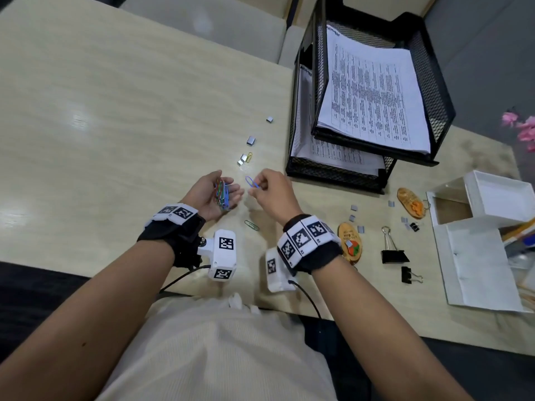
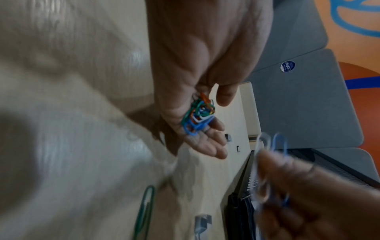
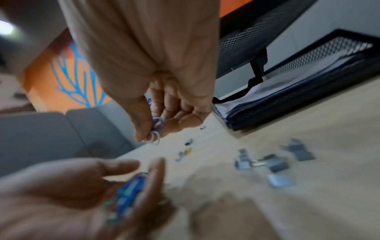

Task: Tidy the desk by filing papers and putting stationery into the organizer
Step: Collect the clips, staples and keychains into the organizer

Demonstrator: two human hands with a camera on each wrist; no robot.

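My left hand (image 1: 228, 182) is palm up over the desk, carrying a bundle of coloured paper clips (image 1: 221, 193) in its palm; the left wrist view shows the bundle (image 2: 197, 116) lying on nearly straight fingers. Just to the right, my right hand (image 1: 254, 185) pinches a blue paper clip (image 1: 250, 180) between thumb and forefinger. The right wrist view shows a white clip held with the blue clip (image 3: 157, 122). A green paper clip (image 1: 252, 225) lies on the desk below both hands, a yellow one (image 1: 249, 157) above them. The white organizer (image 1: 477, 264) stands at the right edge.
A black mesh paper tray (image 1: 333, 175) with printed papers (image 1: 373, 96) stands at the back right. Staple strips (image 1: 250, 140) lie above my hands and more right of my wrist. Two wooden key tags (image 1: 350, 244), a large binder clip (image 1: 393, 253) and a smaller one (image 1: 408, 274) lie before the organizer.
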